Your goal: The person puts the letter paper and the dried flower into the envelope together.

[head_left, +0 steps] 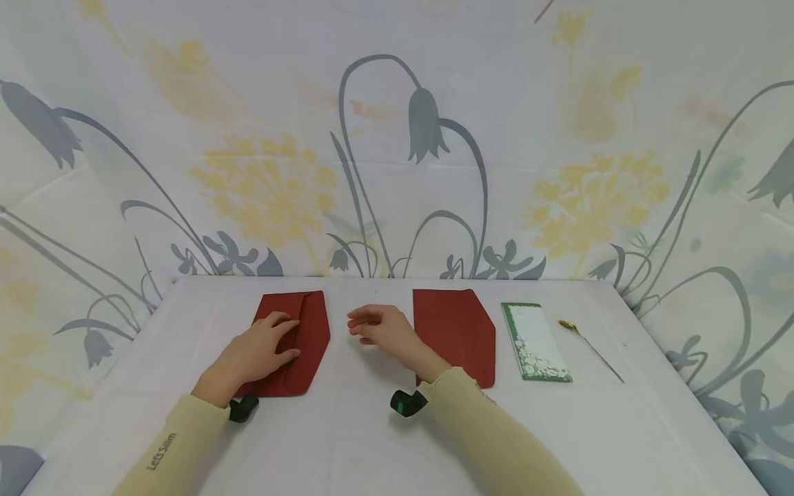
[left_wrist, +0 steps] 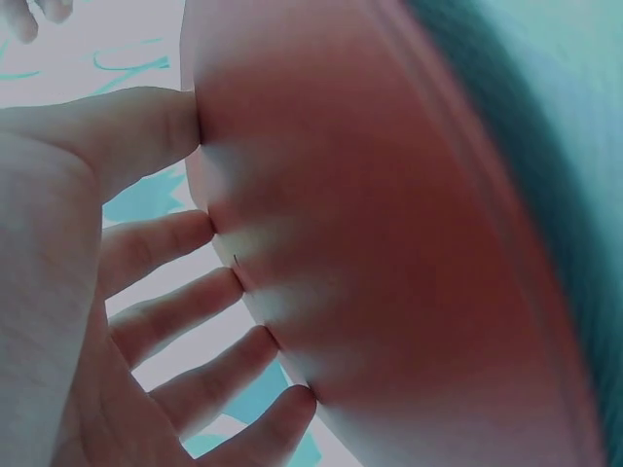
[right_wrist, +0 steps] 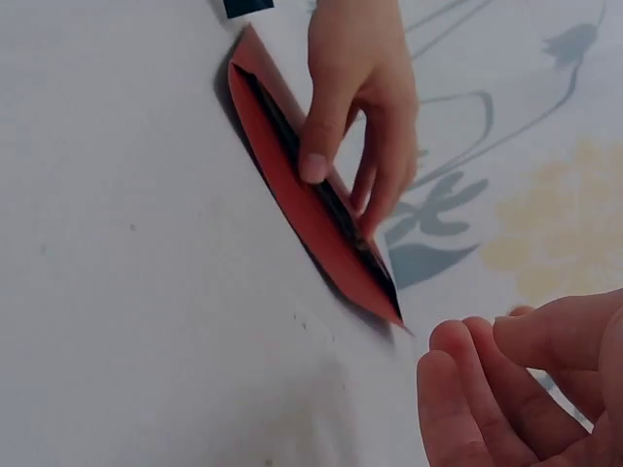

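My left hand rests on a red envelope at the left of the table, its fingers spread over the flap side. In the left wrist view, the fingertips and thumb of that hand press against the envelope's red paper. From the right wrist view, the envelope shows a dark gap along its length, with the left thumb by it. My right hand hovers between the two envelopes, fingers loosely bent and holding nothing. Its forearm partly covers a second red envelope.
Right of the second envelope lies a white card with a green floral border. Beyond it is a thin stem with a yellowish flower head. A white cloth covers the table, and a flower-printed curtain hangs behind.
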`<act>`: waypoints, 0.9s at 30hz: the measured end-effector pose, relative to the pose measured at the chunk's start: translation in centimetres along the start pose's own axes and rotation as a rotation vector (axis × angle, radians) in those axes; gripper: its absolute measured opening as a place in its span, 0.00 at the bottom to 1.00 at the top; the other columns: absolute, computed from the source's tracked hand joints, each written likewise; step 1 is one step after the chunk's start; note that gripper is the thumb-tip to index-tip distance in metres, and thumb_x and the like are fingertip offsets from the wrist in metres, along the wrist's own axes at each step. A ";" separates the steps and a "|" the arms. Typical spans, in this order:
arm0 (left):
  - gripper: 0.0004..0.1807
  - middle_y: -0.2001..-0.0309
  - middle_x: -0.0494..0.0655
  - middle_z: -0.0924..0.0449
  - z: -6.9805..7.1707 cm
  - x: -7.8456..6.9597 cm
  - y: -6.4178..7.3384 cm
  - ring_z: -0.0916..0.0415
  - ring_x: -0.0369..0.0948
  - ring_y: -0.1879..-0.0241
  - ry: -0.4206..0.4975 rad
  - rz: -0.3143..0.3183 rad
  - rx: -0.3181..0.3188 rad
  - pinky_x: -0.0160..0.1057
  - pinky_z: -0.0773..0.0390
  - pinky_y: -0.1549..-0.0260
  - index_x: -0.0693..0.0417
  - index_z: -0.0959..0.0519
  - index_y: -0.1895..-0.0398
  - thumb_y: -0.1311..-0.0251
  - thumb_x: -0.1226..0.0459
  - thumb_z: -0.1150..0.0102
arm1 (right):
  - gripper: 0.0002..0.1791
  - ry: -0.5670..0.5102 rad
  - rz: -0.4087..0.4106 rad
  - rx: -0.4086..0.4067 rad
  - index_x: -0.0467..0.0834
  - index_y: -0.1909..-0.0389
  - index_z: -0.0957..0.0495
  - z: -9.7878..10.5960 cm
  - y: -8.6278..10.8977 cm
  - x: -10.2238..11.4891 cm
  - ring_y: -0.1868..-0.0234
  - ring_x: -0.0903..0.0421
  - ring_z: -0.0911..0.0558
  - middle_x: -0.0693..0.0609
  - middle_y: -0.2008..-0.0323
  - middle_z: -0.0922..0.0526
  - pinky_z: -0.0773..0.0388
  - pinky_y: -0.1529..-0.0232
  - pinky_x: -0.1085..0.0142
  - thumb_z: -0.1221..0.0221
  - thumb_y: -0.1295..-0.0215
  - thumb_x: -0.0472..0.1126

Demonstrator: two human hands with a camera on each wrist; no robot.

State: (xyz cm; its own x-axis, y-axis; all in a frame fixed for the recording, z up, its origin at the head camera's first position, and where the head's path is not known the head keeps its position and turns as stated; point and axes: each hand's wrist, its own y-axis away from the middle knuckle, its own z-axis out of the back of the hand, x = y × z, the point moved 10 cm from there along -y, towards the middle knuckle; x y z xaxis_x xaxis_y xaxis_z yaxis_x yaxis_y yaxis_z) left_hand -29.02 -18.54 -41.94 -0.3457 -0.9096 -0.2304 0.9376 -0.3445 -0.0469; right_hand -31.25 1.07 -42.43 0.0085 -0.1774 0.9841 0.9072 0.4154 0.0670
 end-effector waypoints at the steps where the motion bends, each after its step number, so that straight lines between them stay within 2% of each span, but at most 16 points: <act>1: 0.31 0.38 0.62 0.31 0.0 0.0 0.0 0.30 0.59 0.41 0.002 -0.002 0.001 0.60 0.22 0.52 0.62 0.27 0.35 0.39 0.56 0.33 | 0.16 0.008 0.002 -0.007 0.35 0.45 0.21 0.6 0.3 -0.1 0.50 0.45 0.17 0.46 0.55 0.15 0.18 0.54 0.62 0.40 0.31 0.33; 10: 0.32 0.36 0.63 0.33 -0.1 -0.1 0.0 0.33 0.61 0.39 0.020 0.003 0.025 0.61 0.23 0.51 0.62 0.29 0.34 0.38 0.57 0.34 | 0.16 0.080 -0.014 -0.113 0.37 0.45 0.20 7.1 3.3 -1.4 0.51 0.46 0.16 0.48 0.56 0.15 0.18 0.53 0.60 0.37 0.33 0.33; 18: 0.32 0.36 0.63 0.34 -0.2 0.0 0.0 0.34 0.61 0.38 0.030 0.011 0.028 0.62 0.24 0.50 0.62 0.29 0.33 0.38 0.57 0.34 | 0.17 0.133 0.000 -0.159 0.37 0.44 0.21 12.6 6.5 -2.5 0.47 0.45 0.17 0.42 0.48 0.17 0.19 0.51 0.58 0.39 0.32 0.33; 25: 0.32 0.36 0.63 0.35 -0.2 0.0 0.0 0.34 0.61 0.38 0.035 0.014 0.036 0.62 0.23 0.51 0.62 0.30 0.33 0.38 0.57 0.34 | 0.16 0.227 -0.006 -0.204 0.35 0.43 0.22 16.6 9.7 -3.3 0.46 0.43 0.18 0.40 0.46 0.18 0.19 0.50 0.59 0.40 0.31 0.33; 27: 0.32 0.36 0.62 0.34 -0.1 0.0 0.1 0.34 0.61 0.38 0.035 0.016 0.035 0.62 0.23 0.52 0.62 0.29 0.33 0.38 0.57 0.34 | 0.16 0.293 0.003 -0.216 0.37 0.44 0.21 17.4 10.4 -3.5 0.46 0.44 0.18 0.42 0.47 0.18 0.20 0.49 0.59 0.40 0.31 0.35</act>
State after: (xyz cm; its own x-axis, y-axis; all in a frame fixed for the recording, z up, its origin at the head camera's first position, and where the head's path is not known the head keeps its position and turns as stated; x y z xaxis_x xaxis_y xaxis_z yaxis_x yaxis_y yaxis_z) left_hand -28.95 -18.50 -42.07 -0.3286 -0.9067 -0.2644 0.9410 -0.3383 -0.0092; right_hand -29.16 21.54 -42.29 0.1033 -0.4376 0.8932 0.9747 0.2235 -0.0032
